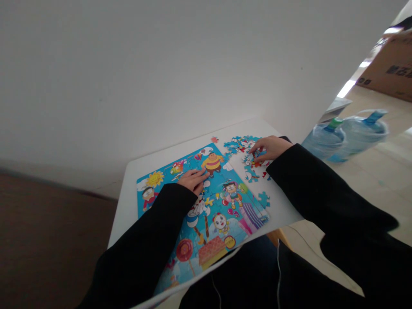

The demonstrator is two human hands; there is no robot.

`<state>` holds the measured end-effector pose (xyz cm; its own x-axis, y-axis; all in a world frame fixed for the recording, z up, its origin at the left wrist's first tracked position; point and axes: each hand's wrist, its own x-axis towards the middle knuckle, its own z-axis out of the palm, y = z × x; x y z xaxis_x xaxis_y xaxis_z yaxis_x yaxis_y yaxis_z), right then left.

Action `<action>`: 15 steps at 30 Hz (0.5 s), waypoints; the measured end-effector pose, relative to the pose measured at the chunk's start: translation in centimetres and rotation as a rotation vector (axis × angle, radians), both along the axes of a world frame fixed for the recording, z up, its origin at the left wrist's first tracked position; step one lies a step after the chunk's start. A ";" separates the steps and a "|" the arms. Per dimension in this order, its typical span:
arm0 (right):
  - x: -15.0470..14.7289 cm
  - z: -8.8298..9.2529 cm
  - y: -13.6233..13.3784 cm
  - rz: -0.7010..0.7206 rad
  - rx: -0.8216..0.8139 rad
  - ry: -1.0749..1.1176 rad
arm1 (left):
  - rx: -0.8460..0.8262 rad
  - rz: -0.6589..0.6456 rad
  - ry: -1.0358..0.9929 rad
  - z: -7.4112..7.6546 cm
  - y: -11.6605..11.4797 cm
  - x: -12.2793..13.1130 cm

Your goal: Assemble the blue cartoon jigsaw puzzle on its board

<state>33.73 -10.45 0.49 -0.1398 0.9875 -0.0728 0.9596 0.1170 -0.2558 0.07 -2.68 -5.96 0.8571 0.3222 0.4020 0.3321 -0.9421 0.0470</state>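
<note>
A colourful cartoon jigsaw board (222,210) lies on a small white table (135,171). My left hand (193,179) rests flat on the board near its upper middle, fingers stretched toward a yellow-shirted figure. My right hand (268,148) reaches into a pile of loose blue puzzle pieces (240,146) at the table's far right corner, its fingers curled down onto the pieces. What they pinch is too small to make out. One loose piece (264,199) lies by the board's right edge. Both arms wear black sleeves.
A white wall stands right behind the table. Two large blue water bottles (347,135) lie on the floor to the right, with a cardboard box (389,68) beyond them. A white cable (278,266) hangs over my lap.
</note>
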 end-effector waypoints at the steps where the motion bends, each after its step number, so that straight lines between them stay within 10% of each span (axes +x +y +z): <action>1: 0.1 0.2 -0.2 -0.038 0.036 0.022 | 0.001 -0.011 0.004 -0.2 0.2 -0.1; 8: 1.1 1.2 -0.9 -0.280 0.295 0.186 | 0.023 -0.087 0.004 -1.7 1.8 -0.5; 15: -1.0 -0.1 -0.2 0.030 0.000 0.254 | -0.012 -0.010 0.006 -0.3 0.4 -0.1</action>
